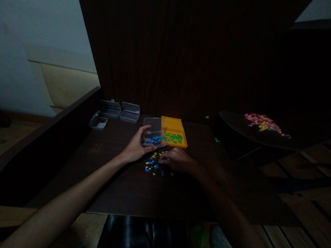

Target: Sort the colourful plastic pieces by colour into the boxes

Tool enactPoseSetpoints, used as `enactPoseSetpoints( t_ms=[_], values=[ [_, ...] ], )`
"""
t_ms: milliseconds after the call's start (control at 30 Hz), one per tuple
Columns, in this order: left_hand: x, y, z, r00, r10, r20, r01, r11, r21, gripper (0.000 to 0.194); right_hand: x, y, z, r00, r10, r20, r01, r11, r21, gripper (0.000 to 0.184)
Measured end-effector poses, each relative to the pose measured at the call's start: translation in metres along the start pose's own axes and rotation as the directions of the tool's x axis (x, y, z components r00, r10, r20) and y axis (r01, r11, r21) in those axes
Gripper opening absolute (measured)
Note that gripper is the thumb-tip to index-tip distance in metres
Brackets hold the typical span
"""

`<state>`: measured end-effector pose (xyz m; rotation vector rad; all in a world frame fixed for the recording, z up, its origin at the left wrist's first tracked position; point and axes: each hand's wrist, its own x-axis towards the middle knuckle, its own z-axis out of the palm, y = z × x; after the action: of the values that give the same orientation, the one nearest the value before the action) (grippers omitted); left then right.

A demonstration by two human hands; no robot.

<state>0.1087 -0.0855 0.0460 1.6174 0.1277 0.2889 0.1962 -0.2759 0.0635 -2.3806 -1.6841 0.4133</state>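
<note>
Dim overall, left wall [42, 13] palest, wooden panel [186, 48] sunk in shadow, streaked glare below, stretched edges

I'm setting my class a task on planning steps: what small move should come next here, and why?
Probably, the right hand should bring a loose blue piece to the open clear box. The left hand holds that box, blue pieces lie in it, and more lie on the table beside the right hand, mixed with yellow ones.
</note>
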Motion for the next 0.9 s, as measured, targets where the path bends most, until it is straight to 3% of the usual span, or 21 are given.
enactPoseSetpoints(
  t_ms=[900],
  values=[
    [-0.0015,0.0032,0.0011,1.000,-0.020,-0.015,0.019,1.000,-0.006,0.080,-0.0011,-0.0059,0.0041,0.998,0.056,-0.001,-0.056,0.994,-0.092,0.020]
  ],
)
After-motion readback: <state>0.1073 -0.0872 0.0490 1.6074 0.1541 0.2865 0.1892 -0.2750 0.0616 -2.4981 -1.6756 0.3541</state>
